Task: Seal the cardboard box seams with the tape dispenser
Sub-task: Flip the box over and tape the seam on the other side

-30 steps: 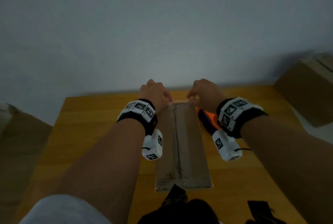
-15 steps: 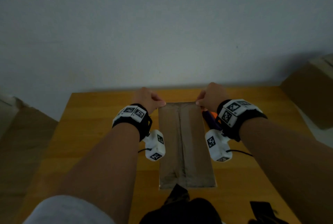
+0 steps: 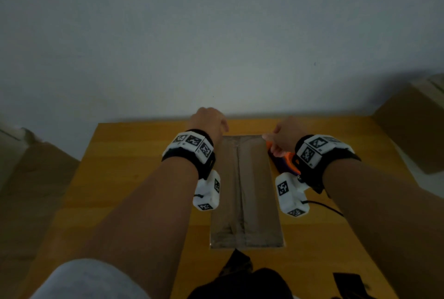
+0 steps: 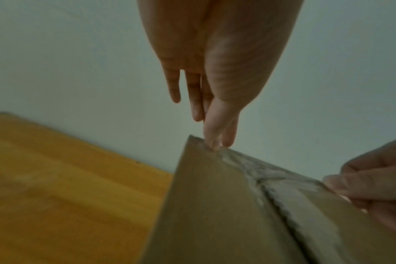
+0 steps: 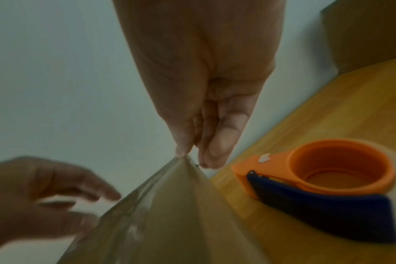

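Note:
A flattened brown cardboard box (image 3: 245, 190) lies lengthwise in the middle of the wooden table, with a taped seam down its centre. My left hand (image 3: 209, 123) is at the far left corner. In the left wrist view its fingers are straight, and the tips (image 4: 217, 142) just touch the box (image 4: 215, 205) at that corner. My right hand (image 3: 278, 140) pinches the far right corner between thumb and fingers (image 5: 192, 155). The orange and blue tape dispenser (image 5: 328, 178) lies on the table right of the box (image 5: 170, 214), partly hidden under my right wrist (image 3: 284, 163).
The table (image 3: 132, 166) stands against a pale wall. A large cardboard box (image 3: 413, 125) stands off its right side and another (image 3: 31, 178) off its left. Dark cloth (image 3: 240, 282) and a flat black item (image 3: 348, 282) lie at the near edge.
My left hand has loosened from its pinch on the far left corner and risen a little, fingers now straight. My right hand keeps hold of the far right corner.

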`<state>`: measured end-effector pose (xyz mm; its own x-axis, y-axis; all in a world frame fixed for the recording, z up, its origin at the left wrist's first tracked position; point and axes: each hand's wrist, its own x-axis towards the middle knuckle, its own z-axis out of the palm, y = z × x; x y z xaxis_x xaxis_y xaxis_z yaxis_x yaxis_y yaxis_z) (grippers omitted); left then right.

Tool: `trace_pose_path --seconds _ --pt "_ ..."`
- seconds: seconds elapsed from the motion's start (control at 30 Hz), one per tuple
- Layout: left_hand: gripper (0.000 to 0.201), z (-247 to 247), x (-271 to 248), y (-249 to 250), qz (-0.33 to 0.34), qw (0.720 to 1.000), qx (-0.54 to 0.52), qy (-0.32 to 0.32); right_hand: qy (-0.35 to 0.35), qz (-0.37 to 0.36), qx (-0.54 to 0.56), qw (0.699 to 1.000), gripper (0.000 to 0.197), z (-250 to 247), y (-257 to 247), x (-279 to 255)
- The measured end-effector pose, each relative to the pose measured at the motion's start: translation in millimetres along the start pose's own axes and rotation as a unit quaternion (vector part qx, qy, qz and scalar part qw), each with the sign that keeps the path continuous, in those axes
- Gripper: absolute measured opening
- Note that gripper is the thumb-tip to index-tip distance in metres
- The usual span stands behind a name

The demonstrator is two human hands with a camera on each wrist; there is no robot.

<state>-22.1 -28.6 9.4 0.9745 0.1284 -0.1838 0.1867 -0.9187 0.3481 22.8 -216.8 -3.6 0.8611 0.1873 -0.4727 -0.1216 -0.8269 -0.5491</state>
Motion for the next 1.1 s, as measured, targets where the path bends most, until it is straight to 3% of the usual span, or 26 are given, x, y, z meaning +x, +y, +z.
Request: trace_pose_path --seconds 0.1,0.2,0.33,0.5,0.67,0.9,1.1 --pt "0.029 0 7 22 0.047 0.998 -0.024 -0.044 -0.036 0.027 0.032 0.998 0.046 -4 6 -6" --pt "0.038 13 6 28 0.035 0.996 -0.023 -0.075 -0.066 0.031 0.022 0.997 0.048 -9 20 -15" --pt "0.048 23 2 12 -0.046 0.995 -0.038 -0.075 -0.087 0.041 0.029 0.995 0.042 -16 44 -20" --pt "0.044 16 -6 -13 -0.139 0.986 -0.082 -0.038 -0.114 0.045 -0.002 0.992 0.039 -18 49 -26" --pt "0.038 13 -18 -38 -0.247 0.959 -0.141 0.004 -0.121 0.044 0.015 0.992 0.041 -13 40 -30" --pt "0.043 8 -31 -60 -0.322 0.942 -0.086 0.021 -0.156 0.059 0.073 0.983 0.051 -5 22 -30" --pt "0.052 6 -24 -70 -0.323 0.928 -0.172 0.067 -0.017 -0.014 0.081 0.996 0.038 -2 -2 -13"
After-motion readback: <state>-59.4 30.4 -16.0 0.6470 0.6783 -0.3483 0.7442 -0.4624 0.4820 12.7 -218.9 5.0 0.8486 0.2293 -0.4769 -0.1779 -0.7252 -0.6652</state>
